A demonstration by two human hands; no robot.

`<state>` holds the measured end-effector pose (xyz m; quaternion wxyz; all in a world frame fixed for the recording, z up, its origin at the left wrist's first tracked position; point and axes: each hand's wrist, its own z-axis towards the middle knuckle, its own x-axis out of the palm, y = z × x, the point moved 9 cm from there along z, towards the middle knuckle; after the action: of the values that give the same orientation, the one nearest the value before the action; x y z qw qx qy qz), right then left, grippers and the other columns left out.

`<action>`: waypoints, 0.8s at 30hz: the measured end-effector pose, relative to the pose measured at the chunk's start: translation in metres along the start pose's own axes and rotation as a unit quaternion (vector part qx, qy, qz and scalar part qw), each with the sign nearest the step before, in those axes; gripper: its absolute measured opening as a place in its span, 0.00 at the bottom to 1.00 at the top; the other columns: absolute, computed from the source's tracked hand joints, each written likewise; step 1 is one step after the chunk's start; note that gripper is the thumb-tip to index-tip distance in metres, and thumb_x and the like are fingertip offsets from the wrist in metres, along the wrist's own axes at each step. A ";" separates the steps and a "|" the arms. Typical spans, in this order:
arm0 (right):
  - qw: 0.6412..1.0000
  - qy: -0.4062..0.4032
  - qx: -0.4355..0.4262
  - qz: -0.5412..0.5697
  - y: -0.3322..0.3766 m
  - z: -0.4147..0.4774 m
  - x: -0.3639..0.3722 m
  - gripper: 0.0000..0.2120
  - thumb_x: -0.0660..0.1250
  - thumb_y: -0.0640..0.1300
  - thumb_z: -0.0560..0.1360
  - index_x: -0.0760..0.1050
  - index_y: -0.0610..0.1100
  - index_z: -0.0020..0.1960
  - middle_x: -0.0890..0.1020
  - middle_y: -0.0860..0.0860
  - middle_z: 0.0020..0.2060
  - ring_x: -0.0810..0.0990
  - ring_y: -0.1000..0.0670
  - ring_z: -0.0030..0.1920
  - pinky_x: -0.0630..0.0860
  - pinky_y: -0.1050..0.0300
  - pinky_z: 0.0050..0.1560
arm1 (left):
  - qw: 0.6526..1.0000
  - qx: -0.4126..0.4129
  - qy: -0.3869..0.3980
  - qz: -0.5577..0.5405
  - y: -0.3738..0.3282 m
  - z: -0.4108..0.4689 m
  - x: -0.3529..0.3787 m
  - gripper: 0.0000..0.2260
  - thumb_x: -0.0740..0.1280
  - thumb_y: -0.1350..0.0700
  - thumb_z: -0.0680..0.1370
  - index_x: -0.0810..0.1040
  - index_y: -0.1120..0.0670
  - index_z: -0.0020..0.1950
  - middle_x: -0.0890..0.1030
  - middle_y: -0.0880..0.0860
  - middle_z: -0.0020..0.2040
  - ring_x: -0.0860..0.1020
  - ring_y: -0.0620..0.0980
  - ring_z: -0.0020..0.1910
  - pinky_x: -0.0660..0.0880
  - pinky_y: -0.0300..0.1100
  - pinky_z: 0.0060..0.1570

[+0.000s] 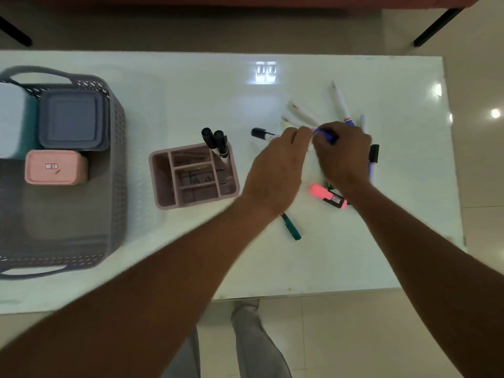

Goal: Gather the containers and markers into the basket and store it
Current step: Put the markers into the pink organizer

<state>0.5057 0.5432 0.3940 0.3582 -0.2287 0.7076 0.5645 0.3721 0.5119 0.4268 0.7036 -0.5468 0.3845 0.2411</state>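
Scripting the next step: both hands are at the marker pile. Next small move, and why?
Probably carry the blue marker, gripped by the right hand, to the organizer and stand it beside the two markers already upright there. Several loose markers lie on the table, so sorting isn't done.

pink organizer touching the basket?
Apart. Head view shows a bare strip of white table between the pink organizer and the grey basket.

White glossy table w/ light reflections, on pale tiled floor. Black leg top L, another top R. Reddish-brown furniture along top edge.
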 end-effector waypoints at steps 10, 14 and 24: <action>0.900 0.044 0.170 0.398 -0.002 -0.050 -0.015 0.08 0.69 0.45 0.77 0.81 0.40 0.48 0.83 0.47 0.44 0.82 0.48 0.49 0.82 0.54 0.48 | 0.661 -0.434 -0.236 -0.565 0.049 -0.128 -0.068 0.09 0.63 0.54 0.82 0.76 0.56 0.60 0.86 0.51 0.48 0.80 0.47 0.39 0.78 0.43 0.39; 0.888 0.071 0.120 0.439 0.029 -0.057 -0.008 0.08 0.66 0.42 0.80 0.77 0.36 0.48 0.79 0.42 0.43 0.82 0.46 0.47 0.83 0.46 0.50 | 0.449 -0.525 -0.236 -0.683 0.066 -0.129 -0.042 0.05 0.63 0.59 0.82 0.77 0.56 0.55 0.86 0.56 0.39 0.86 0.53 0.40 0.83 0.47 0.37; 0.970 0.140 -0.128 0.152 0.122 -0.069 0.040 0.11 0.71 0.47 0.75 0.80 0.41 0.53 0.81 0.53 0.41 0.81 0.55 0.44 0.79 0.68 0.45 | 0.328 -0.618 -0.206 -0.684 0.062 -0.151 -0.024 0.07 0.65 0.63 0.80 0.75 0.62 0.58 0.83 0.63 0.50 0.83 0.53 0.35 0.80 0.40 0.27</action>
<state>0.3742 0.5112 0.4486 0.1333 -0.2395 0.6990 0.6605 0.2689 0.3872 0.3933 0.1375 -0.8273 -0.5422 -0.0519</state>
